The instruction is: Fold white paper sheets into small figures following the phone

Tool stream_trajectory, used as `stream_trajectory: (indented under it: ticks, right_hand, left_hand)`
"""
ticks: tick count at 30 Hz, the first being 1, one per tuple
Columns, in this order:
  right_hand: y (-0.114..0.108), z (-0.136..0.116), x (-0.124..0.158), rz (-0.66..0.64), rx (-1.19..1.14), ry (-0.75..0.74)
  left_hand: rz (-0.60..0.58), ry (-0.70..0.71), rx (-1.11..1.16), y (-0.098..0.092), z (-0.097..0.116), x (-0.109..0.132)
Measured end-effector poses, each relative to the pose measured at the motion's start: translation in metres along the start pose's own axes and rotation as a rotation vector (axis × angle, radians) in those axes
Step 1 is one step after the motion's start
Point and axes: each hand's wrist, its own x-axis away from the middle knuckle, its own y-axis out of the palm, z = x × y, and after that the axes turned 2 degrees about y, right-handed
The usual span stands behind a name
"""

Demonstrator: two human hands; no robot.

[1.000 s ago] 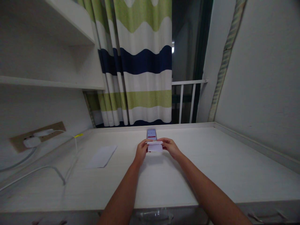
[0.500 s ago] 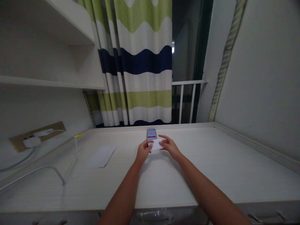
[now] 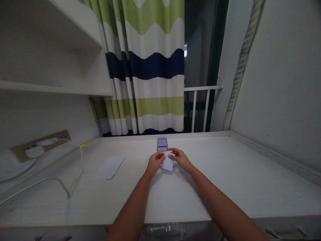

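Observation:
Between my two hands is a small white piece of paper (image 3: 168, 163), which looks folded, its long side pointing toward me. My left hand (image 3: 155, 162) pinches its upper left edge between thumb and fingers. On the other side, my right hand (image 3: 182, 158) grips the upper right part, thumb over the paper. Just beyond my fingers a phone (image 3: 162, 144) with a lit screen lies on the white desk (image 3: 225, 180). The fingertips behind the paper are partly hidden.
Left of my hands lie white paper sheets (image 3: 109, 168). A pale cable (image 3: 50, 179) runs over the desk's left side, below plugs in a wall socket (image 3: 35, 151). A shelf (image 3: 55, 87) overhangs the left; a striped curtain (image 3: 155, 87) hangs behind the desk.
The paper has turned from lying crosswise to pointing lengthwise toward me. Both hands have shifted slightly nearer, leaving more of the phone showing.

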Motion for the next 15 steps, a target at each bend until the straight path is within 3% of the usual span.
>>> stream_trajectory:
  ticks: [6,15]
  right_hand:
    - [-0.0038,-0.0009,-0.0023,0.117,-0.069,0.066]
    - [-0.0036,0.0021,-0.0035,0.099,0.016,0.011]
  left_hand:
    - [0.055,0.022,0.046,-0.0033,-0.0019,-0.0017]
    - [0.051,0.017,0.023,-0.0024,0.0006,0.0]
